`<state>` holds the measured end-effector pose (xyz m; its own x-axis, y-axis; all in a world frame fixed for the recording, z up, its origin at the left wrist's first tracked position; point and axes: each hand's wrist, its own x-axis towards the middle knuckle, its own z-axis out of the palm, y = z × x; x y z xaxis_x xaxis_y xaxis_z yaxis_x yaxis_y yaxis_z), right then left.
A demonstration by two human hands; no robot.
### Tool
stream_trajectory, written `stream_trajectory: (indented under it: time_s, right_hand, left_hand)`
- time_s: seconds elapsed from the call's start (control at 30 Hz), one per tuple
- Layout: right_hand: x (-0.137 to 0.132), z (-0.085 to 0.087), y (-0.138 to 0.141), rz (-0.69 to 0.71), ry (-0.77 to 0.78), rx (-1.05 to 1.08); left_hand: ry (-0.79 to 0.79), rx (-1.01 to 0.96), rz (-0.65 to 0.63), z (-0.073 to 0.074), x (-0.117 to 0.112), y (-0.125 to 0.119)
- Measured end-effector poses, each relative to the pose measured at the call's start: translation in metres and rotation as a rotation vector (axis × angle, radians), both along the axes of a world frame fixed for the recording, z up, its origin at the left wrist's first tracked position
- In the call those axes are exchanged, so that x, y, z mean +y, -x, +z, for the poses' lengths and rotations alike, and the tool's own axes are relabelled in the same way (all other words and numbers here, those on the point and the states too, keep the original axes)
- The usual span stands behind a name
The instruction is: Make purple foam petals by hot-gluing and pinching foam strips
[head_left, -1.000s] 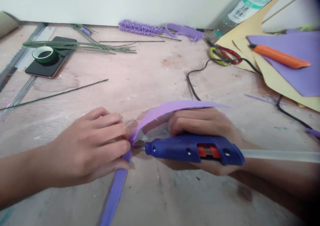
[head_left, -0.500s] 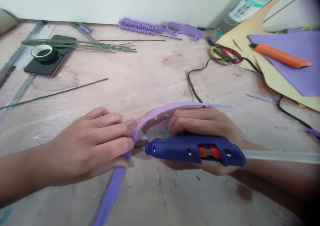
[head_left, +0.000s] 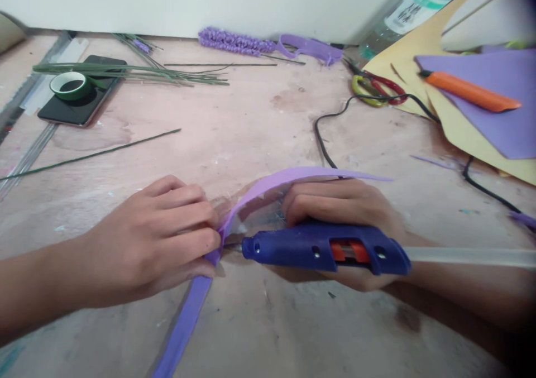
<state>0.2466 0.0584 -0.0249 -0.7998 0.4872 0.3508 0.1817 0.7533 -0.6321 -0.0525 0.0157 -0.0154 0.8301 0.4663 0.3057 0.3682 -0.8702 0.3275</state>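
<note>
My left hand pinches a long purple foam strip between thumb and fingers. One end of the strip runs down toward the bottom edge; the other curves up and over to the right, passing above my right hand. That hand is wrapped round a blue hot glue gun, whose handle is hidden behind its body. The gun points left, its metal nozzle right at the strip beside my left fingertips. A translucent glue stick sticks out of its back end.
A phone with a green tape roll and green wire stems lies back left. A fuzzy purple flower spike lies along the wall. Scissors, a black cord, an orange cutter, purple sheets and a bottle are right.
Both hands hold nearly the same pose. The strip's curved upper part has risen very slightly, and the nozzle stays at the strip.
</note>
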Motion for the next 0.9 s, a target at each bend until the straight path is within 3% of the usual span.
stream_trajectory:
  time_s: [0.43, 0.7, 0.9]
  right_hand:
    - [-0.004, 0.009, 0.006, -0.04, -0.005, -0.038]
    - [0.001, -0.002, 0.0, -0.001, -0.002, 0.008]
    - [-0.001, 0.001, 0.0, -0.021, -0.031, -0.017]
  left_hand:
    - [0.016, 0.005, -0.004, -0.001, 0.002, -0.001]
    - [0.021, -0.003, -0.004, -0.002, 0.002, 0.001]
    - [0.018, -0.002, -0.005, -0.001, 0.002, 0.0]
